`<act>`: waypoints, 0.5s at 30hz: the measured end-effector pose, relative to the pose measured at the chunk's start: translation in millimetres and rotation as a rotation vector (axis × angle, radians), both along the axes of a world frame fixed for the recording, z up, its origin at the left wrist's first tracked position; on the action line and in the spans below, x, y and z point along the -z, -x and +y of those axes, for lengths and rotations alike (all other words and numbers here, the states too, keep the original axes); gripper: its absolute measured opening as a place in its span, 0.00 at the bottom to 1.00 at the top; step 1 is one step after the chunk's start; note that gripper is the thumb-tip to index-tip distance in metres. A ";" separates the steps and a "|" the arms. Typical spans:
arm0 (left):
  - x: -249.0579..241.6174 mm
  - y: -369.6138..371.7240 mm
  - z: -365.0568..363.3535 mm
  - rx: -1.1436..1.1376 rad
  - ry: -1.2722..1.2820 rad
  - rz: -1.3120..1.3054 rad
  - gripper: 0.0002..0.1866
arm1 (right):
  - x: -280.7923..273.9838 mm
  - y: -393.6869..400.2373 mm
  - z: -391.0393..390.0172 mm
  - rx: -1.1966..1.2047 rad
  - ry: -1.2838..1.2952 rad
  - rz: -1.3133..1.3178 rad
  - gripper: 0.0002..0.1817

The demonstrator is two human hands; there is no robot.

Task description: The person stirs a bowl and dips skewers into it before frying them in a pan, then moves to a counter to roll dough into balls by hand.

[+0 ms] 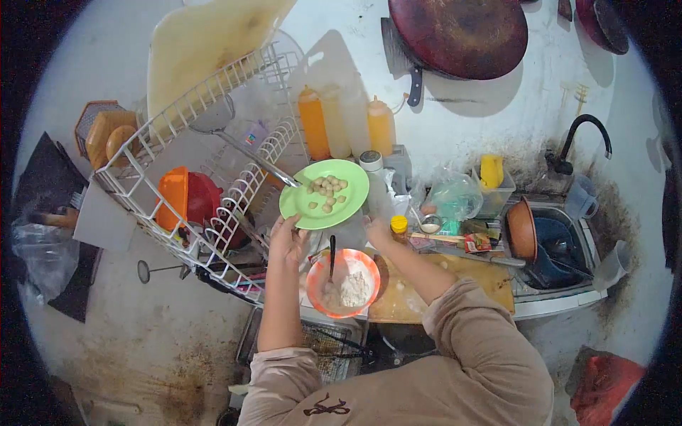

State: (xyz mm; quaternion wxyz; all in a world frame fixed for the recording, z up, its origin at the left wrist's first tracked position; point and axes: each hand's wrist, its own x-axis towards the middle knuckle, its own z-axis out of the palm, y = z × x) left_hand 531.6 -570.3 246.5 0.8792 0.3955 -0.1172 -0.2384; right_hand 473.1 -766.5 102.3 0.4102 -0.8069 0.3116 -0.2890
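Note:
Several small pale round pieces (328, 186) lie on a light green plate (355, 172), which is raised over the counter. My left hand (287, 240) holds the plate at its lower left rim. Below the plate, my right hand (379, 231) is beside a yellow-capped bottle (399, 226); its fingers are blurred and partly hidden, so their pose is unclear. An orange-rimmed bowl (313, 292) with white powder (356, 288) and a dark-handled spoon (332, 255) stands nearest to me, left of a wooden cutting board (455, 284).
A white wire dish rack (213, 234) stands at the left, with a strainer's metal handle (259, 160) reaching to the plate. Sauce bottles (313, 124) line the wall. A knife (490, 258) lies at the board's back edge, near the sink (585, 245) and black faucet (560, 164).

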 end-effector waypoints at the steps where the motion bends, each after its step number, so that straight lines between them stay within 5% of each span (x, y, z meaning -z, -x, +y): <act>1: -4.2 4.9 1.3 -0.014 -0.009 -0.006 0.12 | 0.9 -1.7 1.6 0.045 -0.027 0.004 0.17; 15: -43.3 38.9 23.0 -0.093 -0.033 -0.044 0.12 | -33.3 14.0 -38.7 -0.045 -0.110 -0.451 0.16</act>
